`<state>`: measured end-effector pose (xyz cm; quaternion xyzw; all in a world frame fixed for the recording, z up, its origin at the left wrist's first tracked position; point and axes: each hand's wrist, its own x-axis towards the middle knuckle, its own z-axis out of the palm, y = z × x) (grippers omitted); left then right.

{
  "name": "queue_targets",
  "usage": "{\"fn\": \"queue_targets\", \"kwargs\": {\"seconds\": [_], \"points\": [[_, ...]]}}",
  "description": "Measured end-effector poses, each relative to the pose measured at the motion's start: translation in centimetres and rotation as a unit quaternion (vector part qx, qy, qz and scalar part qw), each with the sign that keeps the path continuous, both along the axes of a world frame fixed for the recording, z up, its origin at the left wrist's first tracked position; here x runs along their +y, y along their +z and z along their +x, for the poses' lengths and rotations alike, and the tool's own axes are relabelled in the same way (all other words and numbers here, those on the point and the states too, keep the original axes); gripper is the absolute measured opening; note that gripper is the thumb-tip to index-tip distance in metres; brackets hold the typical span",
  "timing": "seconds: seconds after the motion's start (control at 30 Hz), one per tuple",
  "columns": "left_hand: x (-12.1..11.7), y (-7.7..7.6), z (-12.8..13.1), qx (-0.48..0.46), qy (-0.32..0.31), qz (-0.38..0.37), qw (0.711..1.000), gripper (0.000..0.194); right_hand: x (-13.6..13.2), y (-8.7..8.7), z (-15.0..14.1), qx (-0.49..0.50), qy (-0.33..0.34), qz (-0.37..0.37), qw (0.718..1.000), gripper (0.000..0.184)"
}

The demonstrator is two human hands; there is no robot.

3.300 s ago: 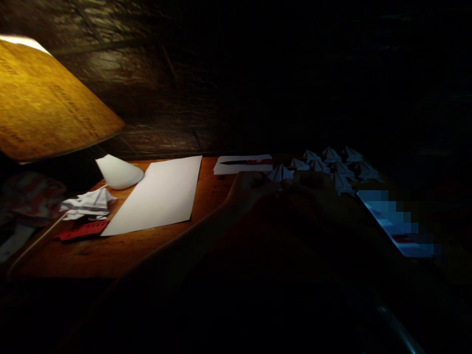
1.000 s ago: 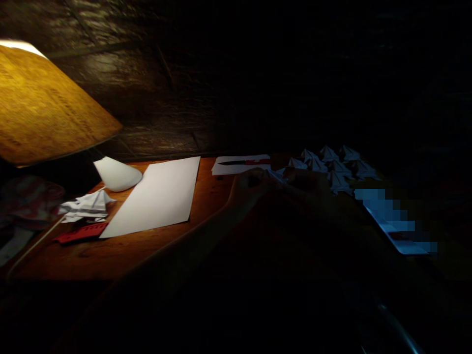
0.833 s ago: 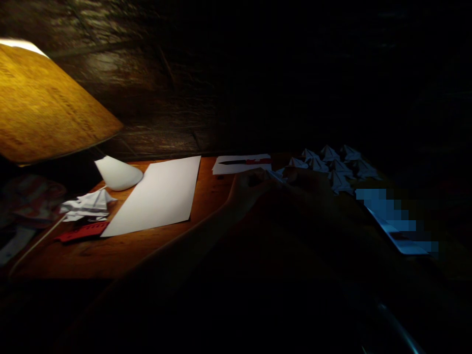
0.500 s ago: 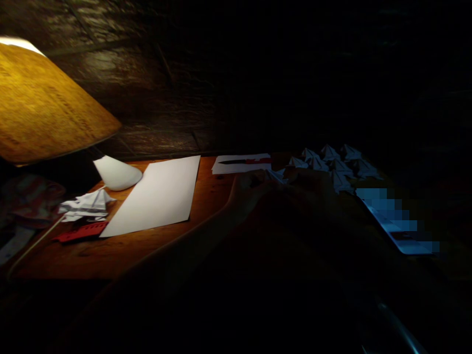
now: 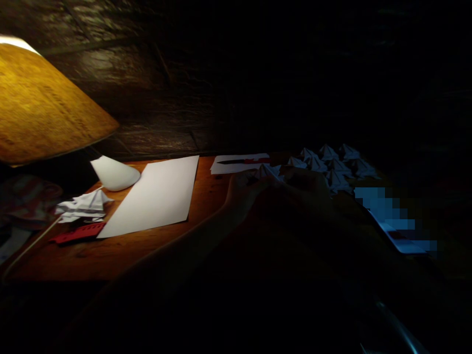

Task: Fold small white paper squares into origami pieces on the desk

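Note:
Between my two hands a small folded white paper piece (image 5: 267, 172) points upward. My left hand (image 5: 244, 187) is closed on its left side. On the other side my right hand (image 5: 306, 183) pinches it, mostly lost in shadow. Several similar folded paper pieces (image 5: 334, 166) stand grouped just beyond my right hand. Behind my left hand lies a small stack of white paper (image 5: 224, 168) with a red-handled knife (image 5: 256, 161) on top. A large white sheet (image 5: 158, 196) rests on the wooden table (image 5: 206, 209) to the left.
At the left stands a lamp with a yellow shade (image 5: 55, 108) and white base (image 5: 116, 174). Near it lie crumpled paper (image 5: 84, 206) and a red object with holes (image 5: 79, 232). A phone with a lit, pixelated screen (image 5: 400, 236) lies at the right. A dark wall (image 5: 147, 98) rises behind.
The folded paper has turned and shifted slightly left in my hands, showing more of its pointed top. The whole view has moved a little. The other things stay in place.

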<state>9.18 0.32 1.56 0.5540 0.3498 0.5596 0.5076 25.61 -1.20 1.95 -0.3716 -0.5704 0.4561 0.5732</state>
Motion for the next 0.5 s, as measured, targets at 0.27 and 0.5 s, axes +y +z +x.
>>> {"fn": "queue_targets", "kwargs": {"seconds": [0.27, 0.5], "points": [[1.1, -0.1, -1.2, 0.061, -0.009, 0.016, 0.998, 0.024, 0.2, 0.1, 0.5, -0.020, 0.002, 0.027, 0.999, 0.023], [1.1, -0.3, -0.8, 0.046, -0.003, 0.004, 0.999, 0.024, 0.7, -0.2, 0.7, -0.023, -0.006, -0.008, 1.000, 0.014]]}}
